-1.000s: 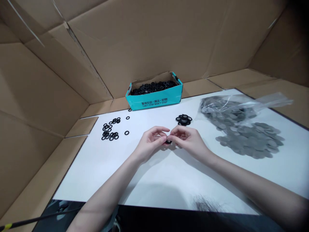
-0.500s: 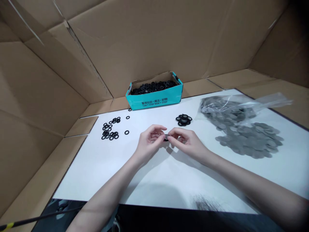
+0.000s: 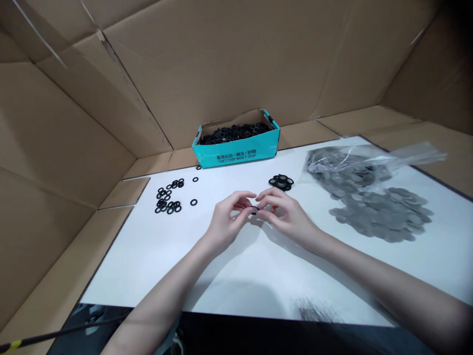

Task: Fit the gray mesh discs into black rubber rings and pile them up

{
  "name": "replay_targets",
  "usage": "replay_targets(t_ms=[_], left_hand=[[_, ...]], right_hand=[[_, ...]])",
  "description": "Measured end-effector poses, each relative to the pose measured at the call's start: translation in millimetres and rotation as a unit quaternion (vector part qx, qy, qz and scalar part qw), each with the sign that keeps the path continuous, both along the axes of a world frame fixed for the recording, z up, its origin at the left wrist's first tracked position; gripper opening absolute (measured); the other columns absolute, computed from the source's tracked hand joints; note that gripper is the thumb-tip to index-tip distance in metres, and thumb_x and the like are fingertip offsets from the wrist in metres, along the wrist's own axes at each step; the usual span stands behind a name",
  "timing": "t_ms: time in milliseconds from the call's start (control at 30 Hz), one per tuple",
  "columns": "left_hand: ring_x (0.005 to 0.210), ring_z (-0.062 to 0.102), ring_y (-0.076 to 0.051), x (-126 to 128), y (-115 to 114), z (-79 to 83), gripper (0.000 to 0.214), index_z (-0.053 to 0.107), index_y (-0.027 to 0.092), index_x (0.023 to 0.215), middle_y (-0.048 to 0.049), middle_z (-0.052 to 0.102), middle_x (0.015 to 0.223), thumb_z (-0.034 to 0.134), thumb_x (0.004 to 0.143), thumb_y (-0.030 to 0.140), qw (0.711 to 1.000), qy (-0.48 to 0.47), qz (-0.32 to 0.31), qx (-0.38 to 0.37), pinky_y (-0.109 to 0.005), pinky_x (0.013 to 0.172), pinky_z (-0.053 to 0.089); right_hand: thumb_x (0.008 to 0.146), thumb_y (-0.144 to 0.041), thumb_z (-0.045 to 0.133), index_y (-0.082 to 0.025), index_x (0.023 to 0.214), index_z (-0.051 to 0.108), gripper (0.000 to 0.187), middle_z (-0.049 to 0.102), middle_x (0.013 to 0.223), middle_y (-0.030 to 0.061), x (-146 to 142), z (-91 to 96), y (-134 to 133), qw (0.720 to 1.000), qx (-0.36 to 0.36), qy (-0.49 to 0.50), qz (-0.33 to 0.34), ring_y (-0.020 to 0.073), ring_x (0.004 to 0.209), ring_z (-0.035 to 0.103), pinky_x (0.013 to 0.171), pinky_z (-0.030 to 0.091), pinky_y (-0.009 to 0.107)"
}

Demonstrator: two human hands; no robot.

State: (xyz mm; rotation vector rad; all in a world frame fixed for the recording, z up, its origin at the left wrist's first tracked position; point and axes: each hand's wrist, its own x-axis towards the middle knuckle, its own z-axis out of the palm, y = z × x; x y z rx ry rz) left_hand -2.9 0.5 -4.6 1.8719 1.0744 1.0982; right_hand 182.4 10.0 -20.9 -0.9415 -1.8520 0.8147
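Between my two hands, over the middle of the white table, is a small black ring with a grey disc in it [image 3: 254,210]. My left hand [image 3: 231,215] pinches its left side between thumb and fingers. On its right side, the thumb and fingers of my right hand [image 3: 278,209] close on the same ring. Just beyond my right hand lies a small pile of black rings with grey discs in them [image 3: 281,181]. Loose black rings [image 3: 168,197] are scattered to the left of my left hand.
A turquoise box [image 3: 236,157] full of black rings stands at the back. On the right, grey discs [image 3: 384,217] spread in a heap beside a clear plastic bag [image 3: 351,165] of more discs. Cardboard walls [image 3: 236,64] surround the white table [image 3: 155,266].
The right fingers have lifted and spread slightly around the ring, and the grey disc in it shows more plainly. Both hands stay in nearly the same place.
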Motion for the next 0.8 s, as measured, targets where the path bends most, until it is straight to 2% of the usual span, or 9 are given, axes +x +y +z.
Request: replay_targets(t_ms=[200, 467, 800], left_hand=[[0.084, 0.061, -0.013, -4.3, 0.5, -0.6, 0.021, 0.061, 0.019, 0.112, -0.0048, 0.066, 0.096, 0.053, 0.092, 0.016, 0.994, 0.081, -0.019, 0.070, -0.026, 0.080, 0.050], [0.084, 0.061, -0.013, -5.5, 0.8, 1.2, 0.016, 0.059, 0.018, 0.108, -0.0052, 0.065, 0.095, 0.053, 0.093, 0.019, 0.997, 0.058, -0.039, 0.032, -0.027, 0.081, 0.050], [0.083, 0.061, -0.013, -3.0, 0.0, 1.9, 0.014, 0.059, 0.018, 0.105, -0.0052, 0.066, 0.096, 0.054, 0.091, 0.017, 0.996, 0.060, -0.019, 0.059, -0.027, 0.080, 0.051]], right_hand=[[0.087, -0.022, 0.058, -0.019, 0.074, 0.061, 0.014, 0.058, 0.107, 0.0098, 1.4, -0.3, 0.0, 1.000, -0.012, -0.009, 0.010, 0.0192, 0.087, 0.061, 0.066, 0.051, 0.031], [0.087, -0.022, 0.059, -0.020, 0.075, 0.063, 0.013, 0.056, 0.105, 0.0098, 3.1, 3.3, 0.0, 1.000, -0.010, -0.021, 0.016, 0.0198, 0.089, 0.060, 0.063, 0.052, 0.030], [0.087, -0.023, 0.059, -0.020, 0.075, 0.061, 0.013, 0.057, 0.102, 0.0086, 3.1, 4.9, -0.4, 0.999, -0.013, -0.022, 0.020, 0.0197, 0.088, 0.060, 0.064, 0.052, 0.031]])
